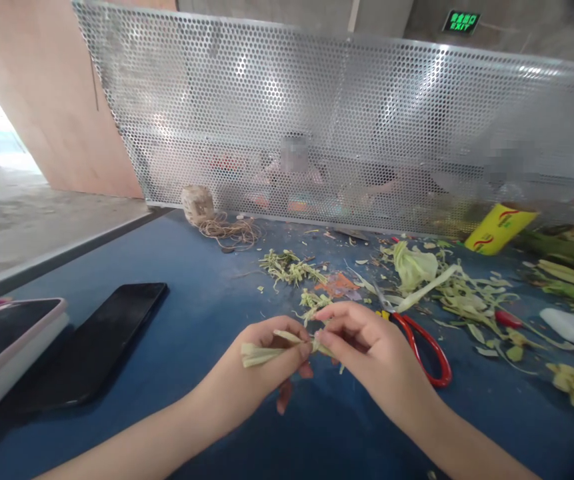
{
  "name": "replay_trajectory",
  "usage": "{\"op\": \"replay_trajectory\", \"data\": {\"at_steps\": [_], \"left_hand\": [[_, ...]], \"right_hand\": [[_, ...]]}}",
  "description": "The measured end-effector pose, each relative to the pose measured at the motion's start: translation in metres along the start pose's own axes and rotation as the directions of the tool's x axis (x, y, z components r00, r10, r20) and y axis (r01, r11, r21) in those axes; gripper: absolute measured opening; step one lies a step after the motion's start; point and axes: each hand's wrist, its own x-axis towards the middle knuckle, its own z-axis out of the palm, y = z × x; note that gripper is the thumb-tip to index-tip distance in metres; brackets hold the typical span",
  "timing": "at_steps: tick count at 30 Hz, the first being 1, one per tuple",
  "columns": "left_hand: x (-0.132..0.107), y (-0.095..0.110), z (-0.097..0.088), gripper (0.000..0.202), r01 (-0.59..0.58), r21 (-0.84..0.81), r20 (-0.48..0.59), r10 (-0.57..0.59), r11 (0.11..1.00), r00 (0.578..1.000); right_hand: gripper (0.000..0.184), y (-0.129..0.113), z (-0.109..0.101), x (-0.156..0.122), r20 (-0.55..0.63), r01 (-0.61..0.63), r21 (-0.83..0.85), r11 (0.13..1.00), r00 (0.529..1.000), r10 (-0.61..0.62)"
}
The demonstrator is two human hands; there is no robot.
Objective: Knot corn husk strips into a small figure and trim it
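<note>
My left hand point(254, 380) is closed on a small bunch of pale, dry-looking plant strips point(258, 356), its thumb pressed on them and their flat ends sticking out to the left. My right hand point(374, 343) pinches the other end of the bunch, fingertips almost touching the left thumb. What exactly lies between the right fingertips is partly hidden. Just beyond the hands is a little heap of knotted pale green pieces point(315, 300), with a larger one point(287, 267) behind it. Red-handled scissors point(429, 338) lie beside my right hand, blades pointing away.
At left lie a black phone point(117, 333) and a pink-edged device point(14, 327). A twine roll point(198, 205) stands at the back. Leaf scraps point(467, 300), a pale leaf point(414, 267) and a yellow packet point(499, 230) are at right. Behind a perforated metal panel point(247, 87) people are visible.
</note>
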Motion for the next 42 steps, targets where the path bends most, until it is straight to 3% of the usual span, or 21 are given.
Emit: {"op": "replay_trajectory", "data": {"at_steps": [5, 9, 12, 18, 23, 29, 31, 34, 38, 42], "left_hand": [[-0.001, 0.002, -0.005, 0.017, 0.091, -0.159, 0.124, -0.071, 0.983, 0.99], [-0.001, 0.004, -0.008, 0.016, 0.123, -0.202, 0.11, -0.102, 0.972, 0.989], [-0.001, 0.006, -0.008, 0.015, 0.147, -0.303, 0.086, -0.127, 0.941, 0.988], [0.0, 0.004, -0.01, 0.019, 0.297, -0.408, 0.247, -0.209, 0.863, 0.946], [0.001, 0.0, -0.01, 0.024, 0.408, -0.358, 0.369, -0.274, 0.84, 0.888], [0.001, 0.002, -0.005, 0.014, 0.378, -0.344, 0.271, -0.295, 0.86, 0.916], [0.001, 0.003, -0.004, 0.014, 0.361, -0.313, 0.245, -0.292, 0.879, 0.925], [0.001, 0.004, -0.004, 0.014, 0.333, -0.236, 0.223, -0.283, 0.913, 0.933], [0.002, 0.004, -0.004, 0.01, 0.292, -0.15, 0.2, -0.26, 0.945, 0.945], [0.002, 0.008, -0.008, 0.01, 0.195, -0.058, 0.135, -0.186, 0.979, 0.973]], "right_hand": [[0.016, 0.001, -0.003, 0.002, 0.052, -0.054, 0.105, 0.993, 0.997, 0.049], [0.015, -0.002, -0.007, 0.001, 0.138, -0.023, 0.159, 0.987, 0.99, 0.0], [0.021, -0.001, -0.014, 0.002, 0.226, 0.143, 0.081, 0.986, 0.961, -0.158], [0.024, 0.004, -0.023, 0.007, 0.307, 0.508, -0.154, 0.847, 0.84, -0.448], [0.018, 0.004, -0.025, 0.005, 0.29, 0.609, -0.309, 0.731, 0.792, -0.537], [0.011, 0.0, -0.027, 0.005, 0.31, 0.704, -0.251, 0.665, 0.709, -0.634], [0.007, -0.001, -0.027, 0.005, 0.321, 0.698, -0.254, 0.669, 0.714, -0.622], [0.004, -0.002, -0.026, 0.005, 0.336, 0.64, -0.211, 0.739, 0.757, -0.56], [0.005, -0.001, -0.02, 0.005, 0.326, 0.43, -0.037, 0.902, 0.858, -0.396], [0.007, 0.002, -0.011, 0.006, 0.217, 0.211, 0.059, 0.976, 0.952, -0.218]]}}
